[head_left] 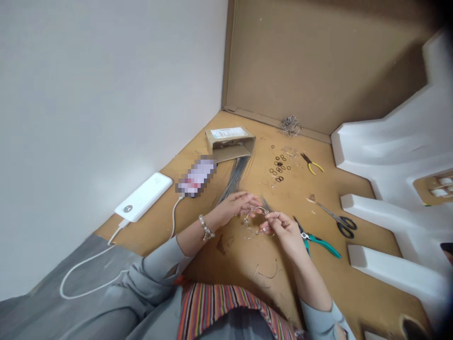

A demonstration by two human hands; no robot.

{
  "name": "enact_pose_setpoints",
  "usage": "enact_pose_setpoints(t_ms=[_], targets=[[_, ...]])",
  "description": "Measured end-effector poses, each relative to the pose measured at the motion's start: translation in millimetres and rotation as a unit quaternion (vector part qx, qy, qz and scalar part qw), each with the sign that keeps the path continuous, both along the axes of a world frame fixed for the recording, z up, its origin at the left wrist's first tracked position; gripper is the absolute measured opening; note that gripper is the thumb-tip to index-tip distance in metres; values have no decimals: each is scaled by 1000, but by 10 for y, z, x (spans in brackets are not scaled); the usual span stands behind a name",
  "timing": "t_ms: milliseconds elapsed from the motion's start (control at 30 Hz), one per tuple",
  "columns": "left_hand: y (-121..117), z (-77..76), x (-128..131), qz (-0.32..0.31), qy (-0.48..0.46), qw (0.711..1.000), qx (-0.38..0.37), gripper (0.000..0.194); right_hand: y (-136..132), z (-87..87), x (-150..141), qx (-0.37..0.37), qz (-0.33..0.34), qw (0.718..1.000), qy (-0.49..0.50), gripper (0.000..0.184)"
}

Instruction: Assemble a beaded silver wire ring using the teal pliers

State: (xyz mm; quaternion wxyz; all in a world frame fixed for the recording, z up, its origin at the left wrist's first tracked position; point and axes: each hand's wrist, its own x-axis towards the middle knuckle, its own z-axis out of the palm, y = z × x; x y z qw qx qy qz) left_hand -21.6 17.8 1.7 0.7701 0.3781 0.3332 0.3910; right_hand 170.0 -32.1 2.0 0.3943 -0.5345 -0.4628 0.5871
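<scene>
A thin silvery wire ring (261,208) is between my two hands above the brown table. My right hand (286,230) pinches the ring's right side between thumb and fingers. At its left side, my left hand (240,204) reaches in with its fingers bent round the wire; the exact grip is too small to make out. More wire loops with small clear bead-like bits (247,220) show just under the fingers. Green-handled pliers (320,244) lie right beside my right hand. A bundle of straight grey wires (235,177) lies beyond my left hand.
An open cardboard box (231,144) stands behind the wires. Several dark rings (279,165), yellow-handled pliers (313,164) and scissors (336,219) lie rightward. A phone (198,177) and white power bank (143,197) with cable lie left. White foam (375,212) borders the right.
</scene>
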Motion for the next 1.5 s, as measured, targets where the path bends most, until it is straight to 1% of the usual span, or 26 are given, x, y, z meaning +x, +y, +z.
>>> enact_pose_setpoints(t_ms=[100, 167, 233, 267, 367, 433, 600, 767, 867, 1000, 1133, 1200, 1367, 1500], targets=[[-11, 35, -8, -13, -1, 1000, 12, 41, 11, 12, 11, 0, -14, 1000, -2, 35], [-16, 39, -14, -22, 9, 999, 37, 44, 15, 15, 8, -2, -20, 1000, -5, 34], [-18, 22, -11, -20, 40, 997, 70, 45, 12, 10, -2, -5, -17, 1000, -6, 34], [-19, 9, -6, -16, 63, 994, 89, 43, 8, 6, -8, -4, -12, 1000, -7, 34], [-23, -21, 8, 9, 146, 979, 144, 28, -7, -1, -29, 0, 9, 1000, -21, 34], [-24, -23, 9, 22, 180, 969, 166, 21, -15, 3, -42, 4, 20, 999, -36, 34], [-21, 7, -14, 7, 194, 962, 191, 16, -34, 17, -61, 26, 37, 996, -73, 30], [-42, 35, -6, 13, 247, 943, 222, 15, -74, 12, -77, 34, 51, 995, -80, 27], [-73, 56, 14, 8, 243, 944, 224, 15, -89, 18, -85, 35, 58, 995, -77, 26], [-97, 57, 18, -23, 205, 954, 219, 19, -89, 28, -88, 34, 61, 995, -65, 25], [-74, 25, -7, -55, 163, 970, 173, 26, -82, 24, -96, 36, 60, 996, -59, 24], [-52, 20, -22, -63, 140, 977, 145, 27, -81, 21, -100, 39, 60, 996, -60, 23], [-12, 29, -50, -60, 104, 988, 98, 22, -83, 44, -108, 41, 64, 995, -69, 22], [-4, 19, -62, -62, 112, 988, 85, 19, -86, 61, -99, 39, 70, 993, -86, 26]])
